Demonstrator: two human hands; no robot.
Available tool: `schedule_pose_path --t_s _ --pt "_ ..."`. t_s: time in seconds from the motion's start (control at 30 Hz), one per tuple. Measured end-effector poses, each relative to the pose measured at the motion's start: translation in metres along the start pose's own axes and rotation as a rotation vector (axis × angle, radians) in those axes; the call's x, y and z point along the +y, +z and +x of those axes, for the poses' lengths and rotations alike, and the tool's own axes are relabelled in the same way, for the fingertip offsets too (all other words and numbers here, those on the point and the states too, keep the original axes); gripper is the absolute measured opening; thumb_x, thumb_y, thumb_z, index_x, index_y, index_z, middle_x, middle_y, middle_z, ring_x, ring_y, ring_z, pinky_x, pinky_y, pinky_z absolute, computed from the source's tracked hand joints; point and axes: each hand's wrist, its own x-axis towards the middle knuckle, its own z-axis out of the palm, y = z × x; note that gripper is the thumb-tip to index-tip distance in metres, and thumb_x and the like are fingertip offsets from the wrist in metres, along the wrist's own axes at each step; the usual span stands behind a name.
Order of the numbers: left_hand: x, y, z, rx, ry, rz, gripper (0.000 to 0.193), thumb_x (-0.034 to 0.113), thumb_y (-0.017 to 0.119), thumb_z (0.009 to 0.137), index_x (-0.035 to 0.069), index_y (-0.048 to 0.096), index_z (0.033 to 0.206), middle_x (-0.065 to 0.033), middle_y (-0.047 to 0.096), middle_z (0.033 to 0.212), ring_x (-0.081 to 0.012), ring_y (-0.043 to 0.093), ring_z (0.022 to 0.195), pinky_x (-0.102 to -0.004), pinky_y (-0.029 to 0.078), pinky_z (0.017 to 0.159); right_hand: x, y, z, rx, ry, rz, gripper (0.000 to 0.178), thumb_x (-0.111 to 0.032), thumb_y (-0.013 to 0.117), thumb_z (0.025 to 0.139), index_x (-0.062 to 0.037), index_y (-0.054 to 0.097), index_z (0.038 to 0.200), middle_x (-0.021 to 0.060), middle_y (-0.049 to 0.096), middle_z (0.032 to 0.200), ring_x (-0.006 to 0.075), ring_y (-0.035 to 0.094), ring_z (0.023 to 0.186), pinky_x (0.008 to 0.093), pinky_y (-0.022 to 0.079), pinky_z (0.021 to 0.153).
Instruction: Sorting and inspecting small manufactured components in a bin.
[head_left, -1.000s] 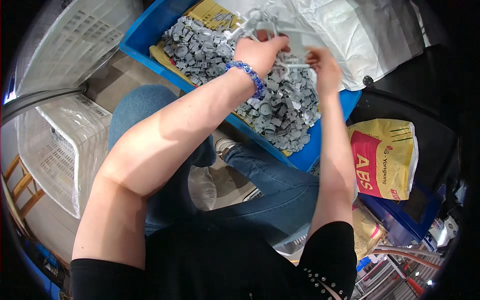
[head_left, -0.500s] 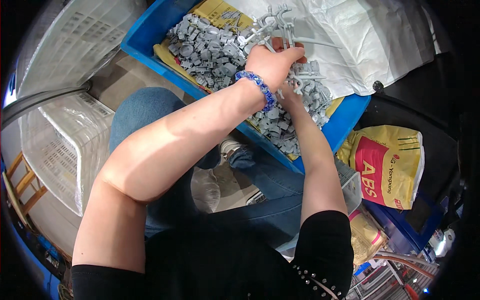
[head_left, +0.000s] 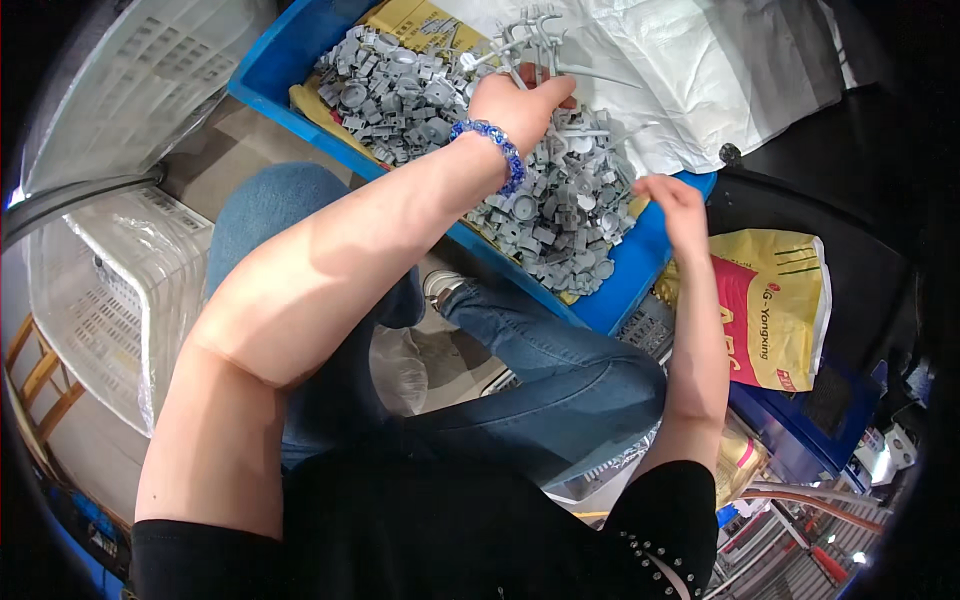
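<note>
My left hand, with a blue beaded bracelet at its wrist, is closed round a branched grey plastic sprue. The sprue's thin arms stick out beyond the fingers, one of them reaching to the right. Below this hand, small grey plastic parts lie heaped in a blue tray. Over the tray's right end is my right hand, apart from the left, its fingers drawn together. Whether anything small sits between those fingertips I cannot make out.
White sheeting spreads beyond the tray's far side. A yellow and red sack stands at the right, above a blue box. White plastic baskets occupy the left side. My bent knees are under the tray's near edge.
My right hand has moved right, away from the sprue and the heap, to the tray's right end. The left hand keeps its hold on the sprue. The whole view has shifted slightly.
</note>
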Motion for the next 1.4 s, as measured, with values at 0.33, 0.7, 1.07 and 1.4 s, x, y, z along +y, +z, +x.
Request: schedule_pose_path --t_s 0.33,0.7,1.07,1.4 --pt "-0.005 -0.005 -0.001 -0.41 -0.068 0.658 0.083 0.07 0.065 0.057 -0.001 0.065 0.099 -0.017 0.066 0.094 -0.027 0.062 0.088 -0.0322 0.047 0.082 -0.074 0.021 -0.031 -0.124 -0.276 -0.258 0.023 -0.016 0.053 0.089 0.0023 0.062 0.079 0.0058 0.06 0.076 0.0123 0.055 0.075 0.0246 0.041 0.072" --pt "0.001 0.01 -0.005 -0.059 0.052 0.417 0.042 0.03 0.073 0.057 -0.004 0.066 0.08 -0.0208 0.065 0.079 -0.0283 0.064 0.074 -0.0341 0.05 0.069 -0.077 0.015 -0.062 0.171 -0.357 -0.152 0.016 -0.011 0.051 0.092 0.0012 0.058 0.1 0.0053 0.061 0.093 0.0106 0.055 0.086 0.0222 0.043 0.077" --pt "-0.021 0.05 -0.1 -0.348 0.147 0.432 0.047 0.042 0.071 0.066 0.0 0.066 0.087 -0.0116 0.064 0.07 -0.0223 0.064 0.071 -0.0324 0.05 0.068 -0.056 0.076 -0.136 0.15 -0.058 0.898 0.033 -0.026 0.052 0.092 -0.0079 0.046 0.12 0.0042 0.056 0.11 0.0147 0.055 0.099 0.0297 0.046 0.082" --pt "0.046 0.052 -0.127 -0.974 0.087 1.379 0.096 0.082 0.029 0.072 -0.002 0.062 0.106 -0.025 0.06 0.108 -0.0352 0.056 0.105 -0.0367 0.04 0.092 -0.042 0.094 -0.185 0.028 0.028 1.354 0.038 -0.014 0.057 0.086 -0.0125 0.047 0.122 0.0068 0.056 0.114 0.025 0.054 0.104 0.0399 0.047 0.08"
